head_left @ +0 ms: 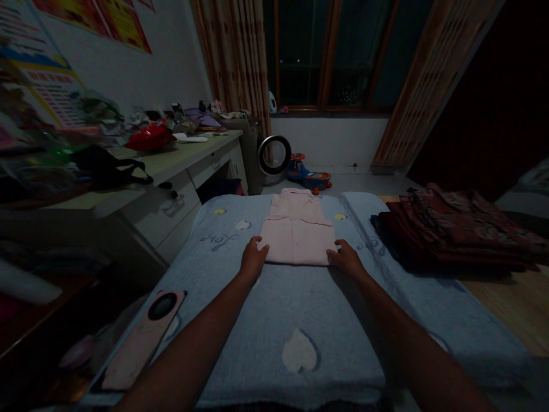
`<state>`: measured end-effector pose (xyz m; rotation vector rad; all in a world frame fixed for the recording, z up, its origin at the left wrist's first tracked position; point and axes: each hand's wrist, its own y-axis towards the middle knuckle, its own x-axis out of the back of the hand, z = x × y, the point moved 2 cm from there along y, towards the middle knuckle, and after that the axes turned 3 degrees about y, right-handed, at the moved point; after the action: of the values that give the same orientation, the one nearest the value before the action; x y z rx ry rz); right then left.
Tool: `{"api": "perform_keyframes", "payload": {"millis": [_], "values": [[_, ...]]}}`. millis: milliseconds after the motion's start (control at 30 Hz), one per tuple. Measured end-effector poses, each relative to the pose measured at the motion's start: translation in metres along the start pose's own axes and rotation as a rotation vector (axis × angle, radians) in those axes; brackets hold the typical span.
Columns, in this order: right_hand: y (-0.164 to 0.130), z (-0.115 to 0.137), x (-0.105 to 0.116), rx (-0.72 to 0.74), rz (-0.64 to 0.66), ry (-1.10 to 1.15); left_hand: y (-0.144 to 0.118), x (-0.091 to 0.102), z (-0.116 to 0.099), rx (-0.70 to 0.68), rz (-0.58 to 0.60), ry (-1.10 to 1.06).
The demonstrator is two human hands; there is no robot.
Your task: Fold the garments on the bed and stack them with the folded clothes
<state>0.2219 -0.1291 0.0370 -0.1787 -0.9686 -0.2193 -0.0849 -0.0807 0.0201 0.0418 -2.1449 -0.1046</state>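
Note:
A pale pink shirt (295,240), partly folded with straight sides, lies flat on the light blue cloth (240,355), its narrower collar end towards the window. My left hand (254,257) is at the shirt's near left corner, thumb on the fabric and fingers curled at the edge. At the near right corner my right hand (347,258) pinches the edge, its thumb on top. The fingertips under the fabric are hidden. Something small and dark shows at a finger of my right hand.
A pile of folded dark red clothes (454,229) sits on the right. Near my left forearm lies a pink phone (143,340). Left stands a cluttered desk (171,166). Beyond are a round open machine door (274,155) and a blue-orange ride-on toy (309,174).

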Motion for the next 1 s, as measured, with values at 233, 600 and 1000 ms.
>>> {"api": "perform_keyframes", "payload": {"millis": [233, 600, 1000], "values": [[-0.006, 0.010, -0.002, 0.029, -0.186, -0.136, -0.006, 0.004, -0.011, -0.016, -0.191, 0.002], [-0.010, 0.019, -0.011, -0.011, -0.154, -0.212, 0.001, 0.000, -0.010, 0.061, -0.043, -0.116], [-0.016, 0.001, -0.006, 0.191, -0.251, -0.195, -0.009, -0.003, 0.004, -0.127, -0.015, -0.167]]}}
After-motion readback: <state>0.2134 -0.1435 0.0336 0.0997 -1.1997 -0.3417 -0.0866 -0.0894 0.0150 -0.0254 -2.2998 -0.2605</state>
